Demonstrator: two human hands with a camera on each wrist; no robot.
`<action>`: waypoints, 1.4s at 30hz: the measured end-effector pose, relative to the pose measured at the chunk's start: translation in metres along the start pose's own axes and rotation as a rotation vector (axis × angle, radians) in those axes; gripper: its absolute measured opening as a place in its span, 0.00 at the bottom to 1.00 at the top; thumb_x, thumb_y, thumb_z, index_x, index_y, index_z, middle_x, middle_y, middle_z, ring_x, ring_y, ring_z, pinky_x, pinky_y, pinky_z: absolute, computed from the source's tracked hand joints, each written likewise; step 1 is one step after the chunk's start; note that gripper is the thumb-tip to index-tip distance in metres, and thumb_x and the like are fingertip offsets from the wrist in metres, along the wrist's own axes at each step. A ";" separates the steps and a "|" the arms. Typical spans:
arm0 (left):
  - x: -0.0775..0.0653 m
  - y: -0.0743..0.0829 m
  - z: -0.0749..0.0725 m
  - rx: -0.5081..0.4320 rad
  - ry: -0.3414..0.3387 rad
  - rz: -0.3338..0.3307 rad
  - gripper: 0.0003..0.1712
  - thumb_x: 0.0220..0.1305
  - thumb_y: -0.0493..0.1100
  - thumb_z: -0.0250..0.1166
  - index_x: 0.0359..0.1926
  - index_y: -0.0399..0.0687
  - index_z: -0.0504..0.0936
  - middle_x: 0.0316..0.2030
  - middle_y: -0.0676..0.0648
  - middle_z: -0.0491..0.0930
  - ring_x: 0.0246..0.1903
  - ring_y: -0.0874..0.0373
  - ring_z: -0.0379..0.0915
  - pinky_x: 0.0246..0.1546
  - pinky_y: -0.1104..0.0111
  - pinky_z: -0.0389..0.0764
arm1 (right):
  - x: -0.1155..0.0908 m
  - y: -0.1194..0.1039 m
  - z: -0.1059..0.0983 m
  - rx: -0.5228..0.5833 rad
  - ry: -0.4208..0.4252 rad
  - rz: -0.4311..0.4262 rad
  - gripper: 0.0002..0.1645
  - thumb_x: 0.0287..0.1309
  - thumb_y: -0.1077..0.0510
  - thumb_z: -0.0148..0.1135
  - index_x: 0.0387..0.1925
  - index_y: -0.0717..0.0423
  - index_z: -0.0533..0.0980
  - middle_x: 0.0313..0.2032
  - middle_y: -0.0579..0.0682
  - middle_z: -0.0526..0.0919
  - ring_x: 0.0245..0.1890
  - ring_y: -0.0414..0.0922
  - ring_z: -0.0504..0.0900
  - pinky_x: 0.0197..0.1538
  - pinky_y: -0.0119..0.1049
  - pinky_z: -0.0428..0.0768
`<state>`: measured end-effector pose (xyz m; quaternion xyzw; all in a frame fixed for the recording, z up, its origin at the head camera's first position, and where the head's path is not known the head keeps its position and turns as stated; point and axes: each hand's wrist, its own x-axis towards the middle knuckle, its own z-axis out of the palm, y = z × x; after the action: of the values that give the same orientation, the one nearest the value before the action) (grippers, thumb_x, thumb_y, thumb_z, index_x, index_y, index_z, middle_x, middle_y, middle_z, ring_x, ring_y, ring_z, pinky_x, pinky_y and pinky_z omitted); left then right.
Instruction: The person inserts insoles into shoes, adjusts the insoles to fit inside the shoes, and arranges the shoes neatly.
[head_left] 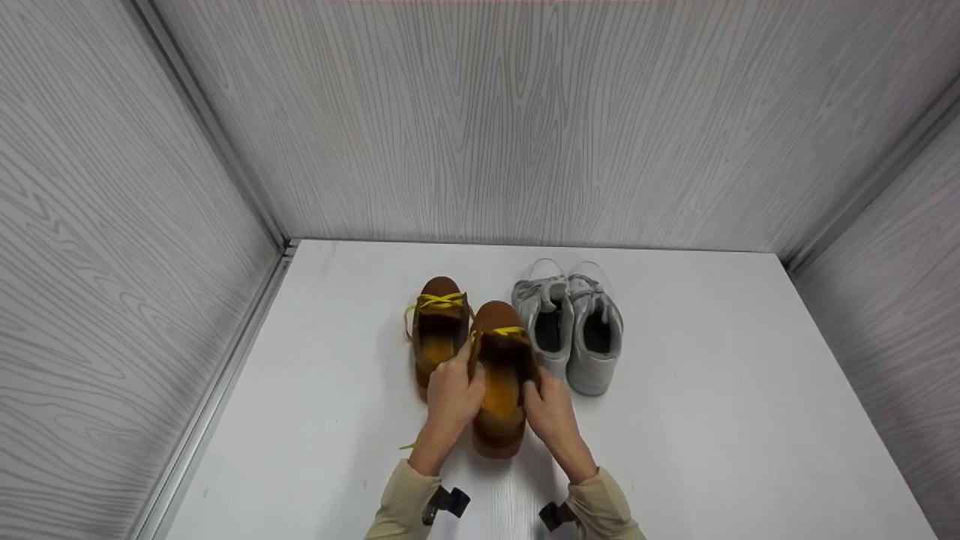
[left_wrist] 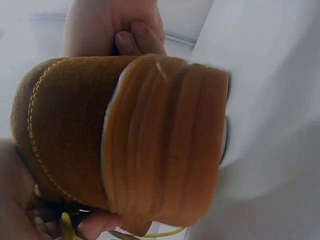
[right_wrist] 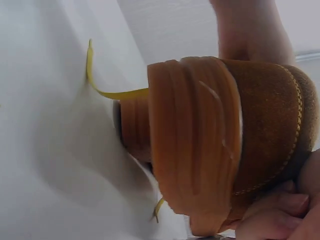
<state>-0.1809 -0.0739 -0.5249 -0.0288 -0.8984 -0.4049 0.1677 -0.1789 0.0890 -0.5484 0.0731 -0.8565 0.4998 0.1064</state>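
A brown suede moccasin shoe with yellow laces is gripped between both hands, its toe pointing away. My left hand pinches the left side of its opening, and my right hand pinches the right side. Its ridged tan heel sole fills the left wrist view, where the sole stands off the white surface. In the right wrist view the stitched suede heel shows, with a yellow lace trailing beyond it. The matching brown shoe stands just to the left, partly covered by the held one.
Two grey-white lace-up sneakers stand side by side to the right, close to the held shoe. The white surface is bounded by a wood-grain back panel and by side panels at left and right.
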 end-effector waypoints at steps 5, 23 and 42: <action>0.007 -0.008 -0.003 0.057 0.041 0.016 0.22 0.67 0.44 0.61 0.58 0.38 0.81 0.47 0.37 0.84 0.45 0.40 0.81 0.45 0.48 0.79 | 0.011 0.007 0.008 -0.004 0.026 -0.025 0.14 0.62 0.68 0.49 0.42 0.69 0.79 0.39 0.65 0.84 0.39 0.58 0.83 0.42 0.53 0.79; 0.061 -0.044 -0.003 0.099 -0.435 -0.157 0.17 0.71 0.41 0.49 0.44 0.33 0.81 0.40 0.36 0.82 0.36 0.47 0.75 0.39 0.56 0.75 | 0.064 0.005 0.021 -0.229 0.025 0.017 0.08 0.64 0.67 0.53 0.32 0.67 0.78 0.31 0.70 0.83 0.35 0.67 0.83 0.36 0.59 0.79; 0.077 -0.054 -0.010 0.044 -0.521 -0.237 0.22 0.75 0.48 0.44 0.36 0.39 0.79 0.40 0.39 0.80 0.43 0.46 0.76 0.48 0.54 0.75 | 0.089 -0.012 0.044 -0.446 -0.093 0.159 0.05 0.61 0.70 0.55 0.37 0.68 0.77 0.35 0.69 0.82 0.37 0.66 0.83 0.40 0.55 0.81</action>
<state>-0.2606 -0.1238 -0.5328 -0.0230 -0.9169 -0.3809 -0.1167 -0.2668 0.0430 -0.5371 0.0029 -0.9527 0.3013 0.0405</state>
